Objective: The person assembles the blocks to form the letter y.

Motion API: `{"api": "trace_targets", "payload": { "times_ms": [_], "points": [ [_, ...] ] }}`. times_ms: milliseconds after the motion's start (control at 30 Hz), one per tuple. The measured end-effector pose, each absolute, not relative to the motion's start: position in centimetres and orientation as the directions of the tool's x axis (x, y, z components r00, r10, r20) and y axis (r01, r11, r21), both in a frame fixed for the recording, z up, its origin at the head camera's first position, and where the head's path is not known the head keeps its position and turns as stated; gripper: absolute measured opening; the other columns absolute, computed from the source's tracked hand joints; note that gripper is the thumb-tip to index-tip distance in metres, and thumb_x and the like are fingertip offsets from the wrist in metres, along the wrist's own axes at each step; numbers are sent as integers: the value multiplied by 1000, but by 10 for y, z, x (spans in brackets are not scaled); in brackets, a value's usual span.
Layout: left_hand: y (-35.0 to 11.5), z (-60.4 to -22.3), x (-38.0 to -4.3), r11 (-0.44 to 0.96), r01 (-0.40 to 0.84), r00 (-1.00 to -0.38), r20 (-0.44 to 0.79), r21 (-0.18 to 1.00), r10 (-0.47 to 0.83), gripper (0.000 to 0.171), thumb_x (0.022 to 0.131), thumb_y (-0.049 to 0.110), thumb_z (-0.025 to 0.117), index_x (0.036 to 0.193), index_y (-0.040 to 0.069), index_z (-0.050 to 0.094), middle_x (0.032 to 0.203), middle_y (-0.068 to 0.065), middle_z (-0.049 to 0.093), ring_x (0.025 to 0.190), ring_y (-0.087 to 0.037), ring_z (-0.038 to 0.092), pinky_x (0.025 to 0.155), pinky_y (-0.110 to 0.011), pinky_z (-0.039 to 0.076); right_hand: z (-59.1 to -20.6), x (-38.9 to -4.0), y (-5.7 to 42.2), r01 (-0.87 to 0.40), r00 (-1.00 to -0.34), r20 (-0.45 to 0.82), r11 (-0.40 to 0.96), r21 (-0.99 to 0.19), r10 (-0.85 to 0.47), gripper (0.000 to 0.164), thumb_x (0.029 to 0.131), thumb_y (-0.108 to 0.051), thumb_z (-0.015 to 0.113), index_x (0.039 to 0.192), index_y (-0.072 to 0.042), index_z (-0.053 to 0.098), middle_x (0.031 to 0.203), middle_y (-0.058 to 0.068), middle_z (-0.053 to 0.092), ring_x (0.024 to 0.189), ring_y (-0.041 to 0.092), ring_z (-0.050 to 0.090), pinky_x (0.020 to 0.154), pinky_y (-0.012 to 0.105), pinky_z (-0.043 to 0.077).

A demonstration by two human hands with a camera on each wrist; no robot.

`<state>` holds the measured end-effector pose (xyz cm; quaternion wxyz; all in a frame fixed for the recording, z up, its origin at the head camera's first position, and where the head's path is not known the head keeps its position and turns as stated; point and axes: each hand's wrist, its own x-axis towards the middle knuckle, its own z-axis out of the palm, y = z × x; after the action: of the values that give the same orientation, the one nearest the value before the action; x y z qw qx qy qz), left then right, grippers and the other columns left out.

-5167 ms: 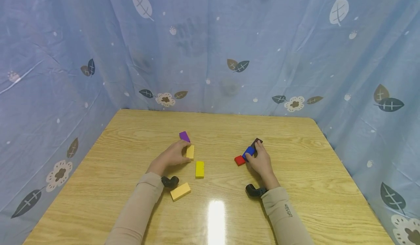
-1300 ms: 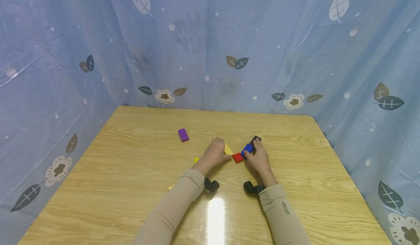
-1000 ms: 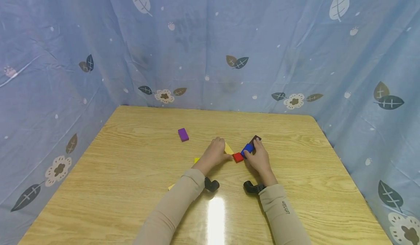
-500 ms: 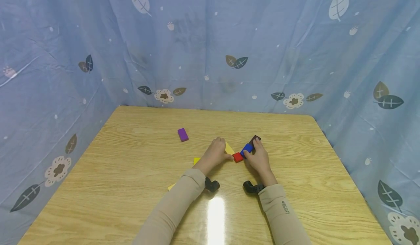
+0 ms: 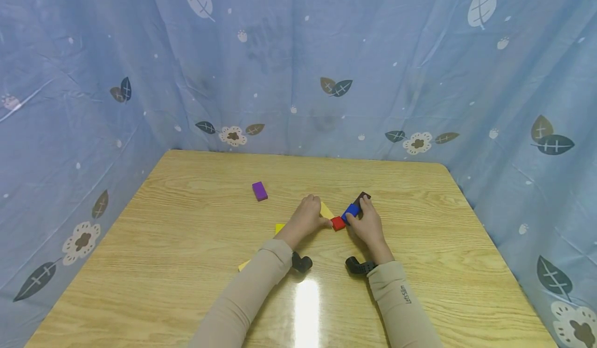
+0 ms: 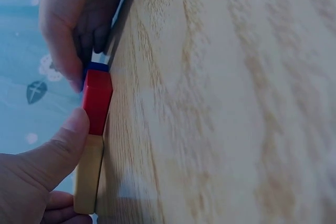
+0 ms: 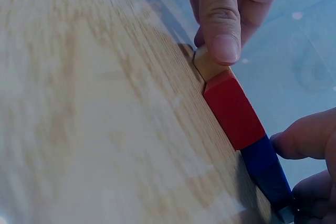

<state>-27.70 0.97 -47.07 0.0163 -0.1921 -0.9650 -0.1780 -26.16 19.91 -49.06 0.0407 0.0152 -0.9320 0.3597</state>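
Observation:
On the table [image 5: 396,179], a pale yellow block [image 5: 326,211], a red block [image 5: 338,223], a blue block [image 5: 351,213] and a dark brown block [image 5: 362,198] form a bent row. My left hand [image 5: 305,219] grips the pale block between thumb and fingers, its thumb tip right at the red block. In the left wrist view, the pale block's end meets the red block [image 6: 97,100]. My right hand [image 5: 370,230] holds the other end of the row, thumb at the blue block [image 7: 265,169] and fingertips by the brown one.
A purple block [image 5: 259,191] lies farther back, left of the hands. A bright yellow block [image 5: 279,228] and another pale yellow block [image 5: 243,265] are mostly hidden by the left arm. Patterned blue curtain [image 5: 298,68] surrounds the table's back and sides.
Over the earlier seconds my left hand carried the pale yellow block rightward from near the purple block to the red one. Lately it slid slightly closer; my right hand stayed in place.

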Motion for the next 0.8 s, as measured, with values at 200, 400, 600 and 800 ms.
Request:
{"api": "trace_targets", "payload": {
  "times_ms": [200,400,600,800],
  "points": [
    [11,-471,-278,865,375,-926,96,332,365,64,73,49,76,108,-2,58,98,-9,56,90,-19,54,83,-32,49,-491,-263,200,-46,-997,73,741,-670,5,73,90,-25,59,144,10,25,155,24,17,143,39,14,117,50,17],
    [12,-471,-278,868,376,-926,110,324,360,62,72,49,77,103,-1,59,96,-10,56,88,-20,54,82,-32,49,-492,-263,199,-42,-997,76,742,-669,12,73,90,-25,59,144,11,26,154,24,18,143,39,15,117,49,18],
    [13,-473,-279,867,370,-929,118,334,351,61,71,49,78,101,0,58,94,-9,55,85,-19,52,80,-32,49,-491,-263,199,-31,-998,68,734,-679,20,73,90,-24,60,144,10,25,155,23,17,144,38,14,117,49,17],
    [14,-472,-279,865,371,-928,114,337,354,62,71,49,77,102,-1,58,94,-9,56,85,-19,53,80,-32,50,-491,-263,199,-34,-998,68,727,-686,18,73,90,-24,60,144,10,26,155,23,18,144,38,14,117,49,17]
  ]
}}
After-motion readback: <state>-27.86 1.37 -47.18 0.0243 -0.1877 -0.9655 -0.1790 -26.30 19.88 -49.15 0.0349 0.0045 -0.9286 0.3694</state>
